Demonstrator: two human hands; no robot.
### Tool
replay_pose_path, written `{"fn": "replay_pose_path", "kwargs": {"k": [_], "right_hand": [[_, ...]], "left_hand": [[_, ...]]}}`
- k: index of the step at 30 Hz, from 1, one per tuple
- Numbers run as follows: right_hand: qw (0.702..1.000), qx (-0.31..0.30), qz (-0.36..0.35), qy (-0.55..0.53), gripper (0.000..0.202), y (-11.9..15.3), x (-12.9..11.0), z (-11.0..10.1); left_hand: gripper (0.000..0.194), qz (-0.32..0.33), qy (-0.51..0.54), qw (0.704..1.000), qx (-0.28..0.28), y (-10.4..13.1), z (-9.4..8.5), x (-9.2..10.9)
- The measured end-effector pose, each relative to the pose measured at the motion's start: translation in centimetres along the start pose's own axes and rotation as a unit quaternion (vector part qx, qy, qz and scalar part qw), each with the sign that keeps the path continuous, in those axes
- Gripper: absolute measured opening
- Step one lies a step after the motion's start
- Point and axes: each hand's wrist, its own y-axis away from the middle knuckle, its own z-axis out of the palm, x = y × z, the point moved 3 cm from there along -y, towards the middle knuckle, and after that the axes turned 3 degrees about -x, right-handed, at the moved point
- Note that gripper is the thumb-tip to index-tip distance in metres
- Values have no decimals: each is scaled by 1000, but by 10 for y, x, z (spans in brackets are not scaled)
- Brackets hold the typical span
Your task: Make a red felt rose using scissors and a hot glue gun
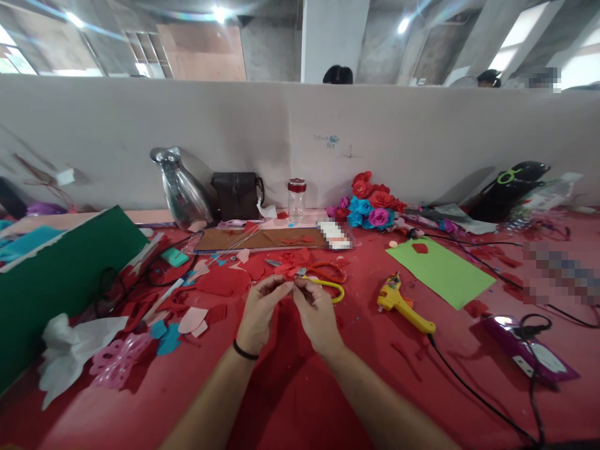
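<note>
My left hand (260, 312) and my right hand (317, 314) meet fingertip to fingertip above the middle of the red table. Both are closed in a pinch; whatever lies between the fingers is too small or too hidden to name. Just behind my right hand lie scissors with yellow handles (338, 292), and beyond them a pair with red handles (334, 270). Red paper scraps (218, 281) are spread past my left hand. To the right of my right hand a yellow glue gun (407, 307) rests on its side, its black cord running toward the front edge.
A green board (70, 275) leans at the left, near white tissue (77, 344). At the back stand a metal jug (182, 190), a dark bag (237, 195), a glass jar (297, 203) and paper flowers (375, 203). Rightward lie a green sheet (440, 272) and a purple power strip (529, 353).
</note>
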Motion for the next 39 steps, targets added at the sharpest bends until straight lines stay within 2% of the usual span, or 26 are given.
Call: {"fn": "replay_pose_path", "kwargs": {"k": [8,13,18,23,28,33,39], "right_hand": [[993,-14,-95,70,12,2,-14,-2],[987,28,-128,95,10,2,-17,-8],[970,40,-182,157,11,7,-24,-6],[950,36,-231,205,14,13,-33,-3],[941,66,-222,246,10,13,-33,-6],[942,84,-215,243,9,13,-32,-8],[940,68,-230,242,18,16,-31,-6]], "left_hand": [[15,50,-56,994,-83,1,0,10],[31,44,-78,987,-137,3,1,12],[17,41,-57,991,-117,0,-6,8],[19,17,11,997,-78,-1,-7,7],[22,-56,77,995,-38,2,0,-1],[28,-136,116,984,-12,5,1,-10],[33,-124,111,986,-34,7,3,-7]]}}
